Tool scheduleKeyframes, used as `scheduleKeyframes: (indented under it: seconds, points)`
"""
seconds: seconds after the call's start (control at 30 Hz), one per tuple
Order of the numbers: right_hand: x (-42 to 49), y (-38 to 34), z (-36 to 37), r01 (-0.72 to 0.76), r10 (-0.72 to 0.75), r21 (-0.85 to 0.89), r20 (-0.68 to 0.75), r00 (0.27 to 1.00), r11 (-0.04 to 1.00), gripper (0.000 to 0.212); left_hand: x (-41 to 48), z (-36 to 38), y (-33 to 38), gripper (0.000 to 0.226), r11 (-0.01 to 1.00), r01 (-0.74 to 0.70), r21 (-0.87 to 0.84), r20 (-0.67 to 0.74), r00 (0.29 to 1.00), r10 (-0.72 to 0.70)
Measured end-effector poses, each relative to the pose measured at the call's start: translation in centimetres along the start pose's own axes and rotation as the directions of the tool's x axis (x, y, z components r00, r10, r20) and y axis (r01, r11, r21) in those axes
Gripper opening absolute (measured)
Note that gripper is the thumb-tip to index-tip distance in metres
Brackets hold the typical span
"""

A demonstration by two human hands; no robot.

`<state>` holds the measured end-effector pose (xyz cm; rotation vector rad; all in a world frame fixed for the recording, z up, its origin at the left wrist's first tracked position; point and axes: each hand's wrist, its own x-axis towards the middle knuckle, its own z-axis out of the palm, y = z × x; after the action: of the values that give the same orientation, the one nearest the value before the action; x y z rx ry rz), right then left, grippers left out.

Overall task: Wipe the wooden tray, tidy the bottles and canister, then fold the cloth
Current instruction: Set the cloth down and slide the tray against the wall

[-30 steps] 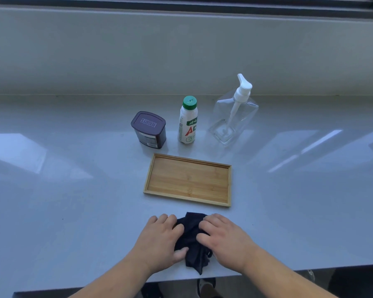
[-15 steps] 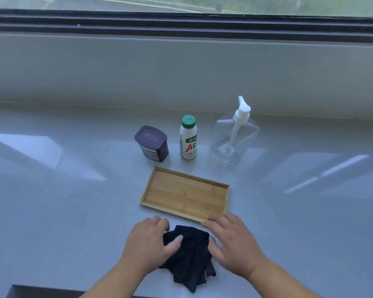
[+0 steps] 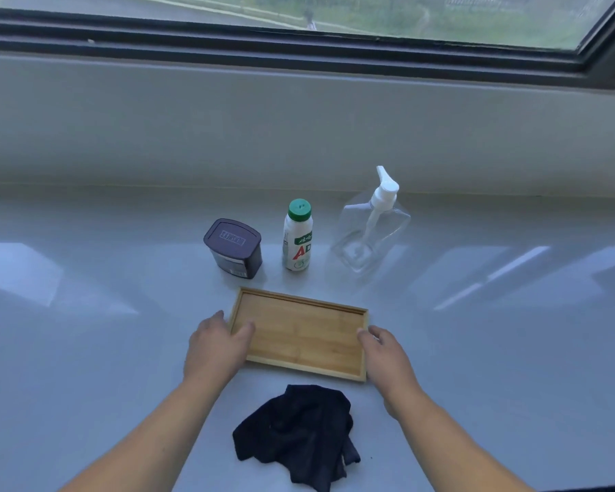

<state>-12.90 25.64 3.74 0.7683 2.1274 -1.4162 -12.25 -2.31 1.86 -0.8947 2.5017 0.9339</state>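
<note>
Counter, pale grey glossy slab [image 3: 103,349] | rectangular wooden tray [image 3: 299,333] at centre, flat | left hand [image 3: 215,344] grips its 9 o'clock end, thumb over rim | right hand [image 3: 387,353] fingers touch 3 o'clock end, grip unclear | crumpled dark cloth [image 3: 299,435] at 6 o'clock, untouched | clear pump bottle [image 3: 373,236], white green-capped bottle [image 3: 297,239], dark square canister [image 3: 233,248] at 12 o'clock

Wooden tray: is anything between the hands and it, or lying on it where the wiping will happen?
Nothing visible. The left hand and right hand are already at the short ends of the wooden tray, and its surface is bare. The cloth lies nearer the person.
</note>
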Motion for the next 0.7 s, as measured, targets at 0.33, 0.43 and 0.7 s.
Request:
scheduleKeyframes:
  seconds: [0.33, 0.43, 0.7]
  points:
    - [0.5, -0.2, -2.8, 0.056, -0.044, 0.112, -0.104, 0.994, 0.992, 0.033, -0.7, -0.3, 1.0, 0.041, 0.945, -0.027, -0.325, 0.181, 0.979, 0.091]
    - [0.5, 0.2, -5.5, 0.059, -0.04, 0.128, -0.143, 0.989, 0.99, 0.042, -2.0, 1.1, 2.8, 0.024, 0.929, -0.034, -0.368, 0.226, 0.966, 0.124]
    - [1.6, 1.1, -13.7, 0.044, -0.01, 0.141, -0.233, 0.972, 0.989, 0.067, -4.7, 5.9, 9.2, 0.047, 0.928, -0.096, -0.359, 0.297, 0.931, 0.211]
